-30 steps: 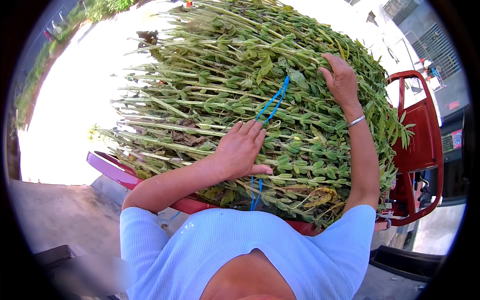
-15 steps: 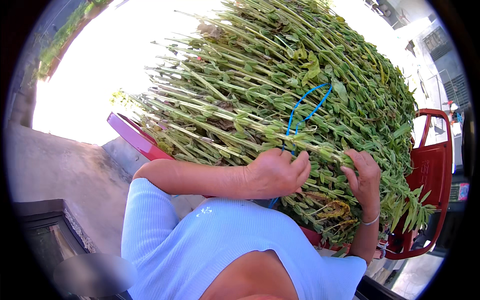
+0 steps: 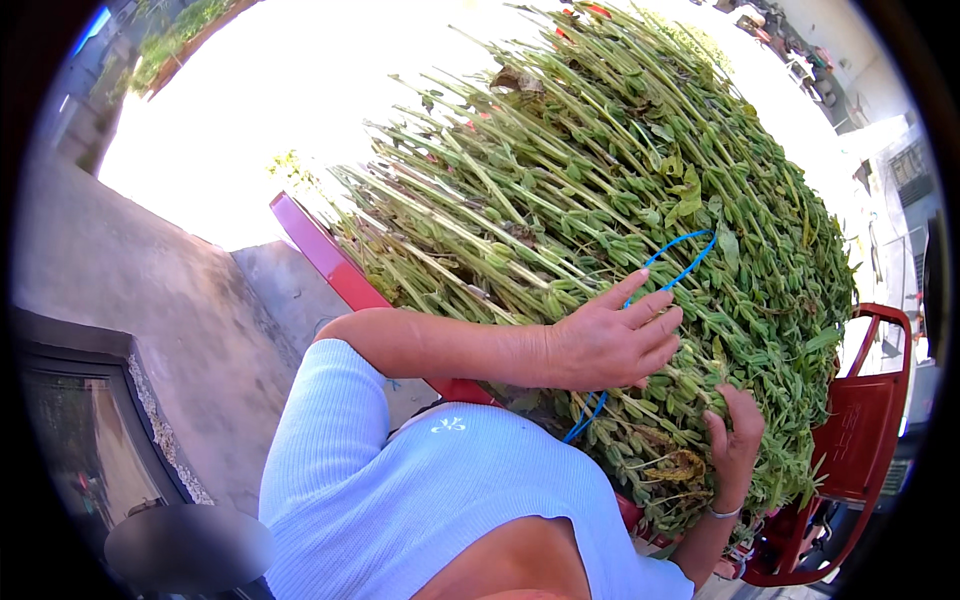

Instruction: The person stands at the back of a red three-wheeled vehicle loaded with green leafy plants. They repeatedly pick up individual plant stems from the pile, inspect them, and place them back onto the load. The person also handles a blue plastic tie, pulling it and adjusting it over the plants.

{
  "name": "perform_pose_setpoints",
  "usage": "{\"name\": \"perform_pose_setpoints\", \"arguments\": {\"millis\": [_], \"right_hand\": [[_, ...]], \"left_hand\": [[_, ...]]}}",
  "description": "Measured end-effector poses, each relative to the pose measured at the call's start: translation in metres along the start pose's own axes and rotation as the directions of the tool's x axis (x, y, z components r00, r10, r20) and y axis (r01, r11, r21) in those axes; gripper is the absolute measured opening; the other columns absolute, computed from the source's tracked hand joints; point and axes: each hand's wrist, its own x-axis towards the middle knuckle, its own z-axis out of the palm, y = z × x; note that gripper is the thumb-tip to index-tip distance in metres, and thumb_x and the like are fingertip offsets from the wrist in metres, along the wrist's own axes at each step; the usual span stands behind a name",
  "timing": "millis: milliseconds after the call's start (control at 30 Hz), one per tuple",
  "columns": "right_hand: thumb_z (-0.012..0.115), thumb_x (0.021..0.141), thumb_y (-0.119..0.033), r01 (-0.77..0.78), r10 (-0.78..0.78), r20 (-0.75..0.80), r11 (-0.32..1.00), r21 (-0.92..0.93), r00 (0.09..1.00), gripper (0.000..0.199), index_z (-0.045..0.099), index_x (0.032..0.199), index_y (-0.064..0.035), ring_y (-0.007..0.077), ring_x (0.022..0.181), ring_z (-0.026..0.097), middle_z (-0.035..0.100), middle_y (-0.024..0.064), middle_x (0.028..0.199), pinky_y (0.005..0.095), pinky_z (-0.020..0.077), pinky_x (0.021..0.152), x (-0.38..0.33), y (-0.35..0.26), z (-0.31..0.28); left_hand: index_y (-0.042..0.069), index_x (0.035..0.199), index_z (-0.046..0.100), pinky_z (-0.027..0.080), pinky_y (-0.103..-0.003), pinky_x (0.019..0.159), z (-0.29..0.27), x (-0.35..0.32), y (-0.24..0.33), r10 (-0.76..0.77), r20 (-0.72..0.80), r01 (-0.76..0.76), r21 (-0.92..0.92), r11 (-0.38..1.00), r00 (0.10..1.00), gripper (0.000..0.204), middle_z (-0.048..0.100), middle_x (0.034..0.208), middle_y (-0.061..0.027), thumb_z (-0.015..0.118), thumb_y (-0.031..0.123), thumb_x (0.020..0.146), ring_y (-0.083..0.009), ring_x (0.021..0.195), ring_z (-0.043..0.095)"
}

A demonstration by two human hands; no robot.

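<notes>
A big heap of cut green stalks point(image 3: 560, 190) with pods, which look like sesame, lies in front of me, tips toward the right. My left hand point(image 3: 622, 338) rests on its near side, fingers spread and stretched out, palm down. A loop of blue cord point(image 3: 697, 262) lies on the stalks just beyond these fingers, and another stretch of it shows below the hand. Farther right, my right hand point(image 3: 738, 432) curls its thumb and fingers around pod-covered stalk tips; its fingertips are partly sunk among the pods. Dry yellow-brown leaves point(image 3: 680, 466) hang between the two hands.
The heap sits on a red vehicle, whose side panel point(image 3: 335, 262) shows at the left and whose red metal frame point(image 3: 862, 430) stands at the right. A concrete wall or floor surface point(image 3: 150, 230) and a dark-framed window or door point(image 3: 85, 400) are at the left.
My left hand has opened from a closed grip on the stalks and now lies spread over them. My right hand has shifted lower in the picture. The whole view has turned somewhat.
</notes>
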Motion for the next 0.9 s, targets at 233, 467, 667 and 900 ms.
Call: {"name": "perform_pose_setpoints", "arguments": {"millis": [233,467,667,900], "right_hand": [[0.067,0.072,-0.004,-0.098,0.093,0.042,0.988,0.121,0.995,0.033,0.062,0.104,0.0016,0.0288,0.077,0.057,0.060,0.0145,0.087,0.0344,0.0446,0.072,-0.023,0.026,-0.011],[0.078,0.071,-0.019,-0.078,0.059,0.156,0.990,0.119,0.986,0.043,0.063,0.108,-0.0020,0.0312,0.075,0.058,0.061,0.0150,0.084,0.0370,0.0454,0.069,-0.018,0.042,-0.026],[0.079,0.074,-0.032,-0.061,0.048,0.181,0.996,0.063,0.982,0.051,0.062,0.113,-0.0040,0.0280,0.080,0.061,0.062,0.0139,0.087,0.0376,0.0489,0.073,0.043,0.040,-0.050],[0.082,0.069,-0.039,-0.060,-0.068,-0.226,0.856,-0.513,0.972,0.066,0.056,0.118,-0.0039,0.0365,0.101,0.057,0.055,0.0176,0.111,0.0443,0.0485,0.086,0.182,0.129,-0.012]], "left_hand": [[0.008,0.117,0.058,0.032,-0.057,0.106,-0.004,0.001,0.005,-0.011,0.055,0.008,0.061,0.998,0.998,0.066,0.054,0.125,-0.0134,0.071,0.050,0.069,-0.0320,0.121,0.049],[0.007,0.122,0.055,0.044,-0.044,0.094,0.010,0.000,-0.005,-0.049,0.227,0.055,-0.021,0.998,0.973,0.073,0.057,0.117,-0.0119,0.070,0.053,0.068,-0.0283,0.108,0.055],[0.004,0.125,0.052,0.047,-0.037,0.081,0.007,0.005,-0.012,-0.068,0.381,0.086,-0.033,0.996,0.922,0.076,0.061,0.107,-0.0080,0.064,0.057,0.071,-0.0243,0.095,0.059],[0.003,0.128,0.050,0.048,-0.043,0.090,0.008,0.007,-0.018,-0.051,0.106,0.078,-0.259,0.963,0.993,0.074,0.060,0.113,-0.0146,0.062,0.057,0.079,-0.0324,0.103,0.059]]}}
